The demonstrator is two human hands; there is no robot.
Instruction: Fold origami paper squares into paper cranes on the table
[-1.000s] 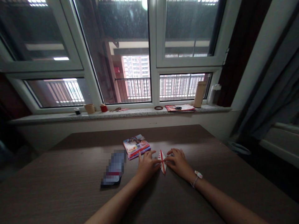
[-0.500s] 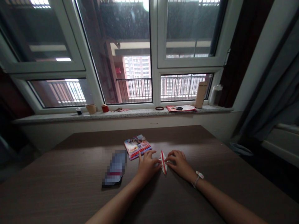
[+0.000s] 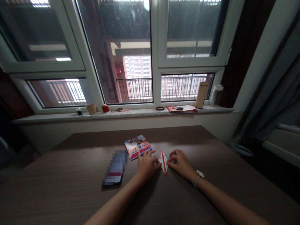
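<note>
Shows one folded paper (image 3: 163,162), white with a red stripe, lying on the brown desk (image 3: 70,187) near its middle. Clamps it from both sides: left hand (image 3: 146,164) with curled fingers touching the left edge, right hand (image 3: 179,162) likewise at the right edge, the two hands close together with only the paper between. Sets four containers on the windowsill (image 3: 140,113): one beige cup (image 3: 91,109), one small red pot (image 3: 105,108) just beside it, one tall tan flask (image 3: 201,94) and one pale jug (image 3: 215,95) near the right end; hides the contents of all four. Counts further, on the sill, one red ring (image 3: 160,108) and one flat red pamphlet (image 3: 181,108); on the desk, one stack of colourful booklets (image 3: 137,147) just beyond the left hand and one dark blurred object (image 3: 115,168) further to its left.
</note>
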